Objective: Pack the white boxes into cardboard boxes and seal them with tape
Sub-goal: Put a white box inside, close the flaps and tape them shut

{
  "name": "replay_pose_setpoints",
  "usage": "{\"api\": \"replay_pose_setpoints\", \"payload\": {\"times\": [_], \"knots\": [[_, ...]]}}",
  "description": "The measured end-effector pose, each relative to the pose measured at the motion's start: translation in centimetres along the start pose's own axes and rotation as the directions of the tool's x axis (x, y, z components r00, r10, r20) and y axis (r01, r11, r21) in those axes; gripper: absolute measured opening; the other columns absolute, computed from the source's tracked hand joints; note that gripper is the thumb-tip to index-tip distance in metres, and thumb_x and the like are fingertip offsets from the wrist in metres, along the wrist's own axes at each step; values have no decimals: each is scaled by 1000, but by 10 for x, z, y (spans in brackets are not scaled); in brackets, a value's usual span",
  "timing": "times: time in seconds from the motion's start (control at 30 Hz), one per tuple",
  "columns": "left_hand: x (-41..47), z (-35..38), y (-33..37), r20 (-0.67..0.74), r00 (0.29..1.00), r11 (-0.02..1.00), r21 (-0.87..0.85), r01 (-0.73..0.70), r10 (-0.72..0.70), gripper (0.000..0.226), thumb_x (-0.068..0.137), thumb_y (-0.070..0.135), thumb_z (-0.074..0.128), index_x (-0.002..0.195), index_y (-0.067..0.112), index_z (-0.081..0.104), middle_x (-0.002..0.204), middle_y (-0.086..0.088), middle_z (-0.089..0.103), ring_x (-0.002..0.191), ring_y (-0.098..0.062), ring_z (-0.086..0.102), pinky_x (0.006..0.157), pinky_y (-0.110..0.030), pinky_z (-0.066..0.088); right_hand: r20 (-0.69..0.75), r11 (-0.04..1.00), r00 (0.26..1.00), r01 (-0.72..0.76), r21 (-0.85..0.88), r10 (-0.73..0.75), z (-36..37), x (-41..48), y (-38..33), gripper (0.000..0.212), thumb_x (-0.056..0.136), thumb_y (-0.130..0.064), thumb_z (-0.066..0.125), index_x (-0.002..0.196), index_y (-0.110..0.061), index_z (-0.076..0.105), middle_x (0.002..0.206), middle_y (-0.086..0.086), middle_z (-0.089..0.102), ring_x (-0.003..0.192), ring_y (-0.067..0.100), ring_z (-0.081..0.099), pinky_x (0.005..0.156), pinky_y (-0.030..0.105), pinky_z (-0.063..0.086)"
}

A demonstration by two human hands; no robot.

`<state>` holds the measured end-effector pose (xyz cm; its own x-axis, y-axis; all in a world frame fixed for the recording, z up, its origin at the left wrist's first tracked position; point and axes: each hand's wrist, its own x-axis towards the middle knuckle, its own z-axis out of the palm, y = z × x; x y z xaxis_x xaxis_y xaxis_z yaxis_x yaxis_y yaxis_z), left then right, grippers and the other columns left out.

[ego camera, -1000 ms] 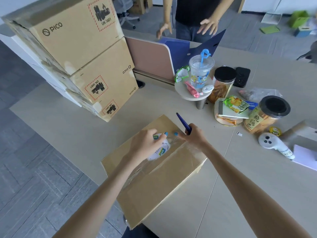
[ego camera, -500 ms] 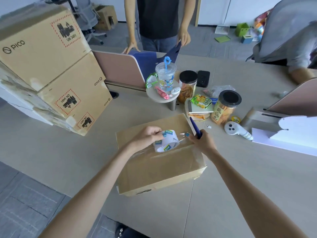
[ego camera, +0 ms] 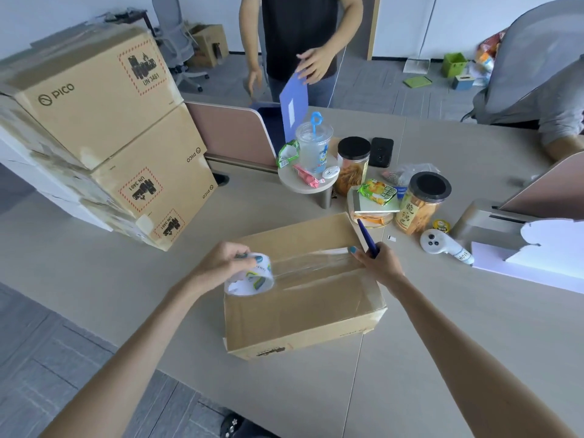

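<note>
A pale beige counter spreads under the fingers, and a pink divider stands on it beyond them. A grey carpet-tile floor lies left of the fingers and far beyond, where a grey office chair stands by a white wall.

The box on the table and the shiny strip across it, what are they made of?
The box looks like brown cardboard, matte, with creased corners. The strip seems to be clear plastic tape: glossy, see-through, streaked with glare. It runs from the tape roll in the left hand; its core looks like printed white card, though that is hard to tell.
</note>
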<state>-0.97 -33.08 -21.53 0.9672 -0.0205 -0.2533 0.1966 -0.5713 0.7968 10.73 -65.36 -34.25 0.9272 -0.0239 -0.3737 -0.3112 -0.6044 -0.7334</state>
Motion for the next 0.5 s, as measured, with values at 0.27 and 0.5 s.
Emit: {"api": "replay_pose_setpoints", "payload": {"times": [0.27, 0.5], "knots": [[-26, -9, -19, -228, 973, 987, -162, -9, -28, 50, 71, 60, 62, 54, 23, 33, 56, 6, 29, 55, -13, 27, 57, -32, 17, -2, 1000, 1000, 8, 31, -8, 2, 0, -1, 48, 85, -53, 67, 98, -8, 56, 81, 6, 56, 71, 20, 52, 64, 35, 41], [-35, -20, -60, -314, 946, 778, 612, 141, 76, 66, 67, 74, 37, 60, 11, 57, 46, -4, 49, 51, -26, 48, 51, -30, 38, 17, 1000, 1000, 9, 23, -10, -2, 1, 0, 47, 85, -51, 68, 98, -7, 57, 78, 5, 55, 70, 19, 51, 64, 34, 42]]}}
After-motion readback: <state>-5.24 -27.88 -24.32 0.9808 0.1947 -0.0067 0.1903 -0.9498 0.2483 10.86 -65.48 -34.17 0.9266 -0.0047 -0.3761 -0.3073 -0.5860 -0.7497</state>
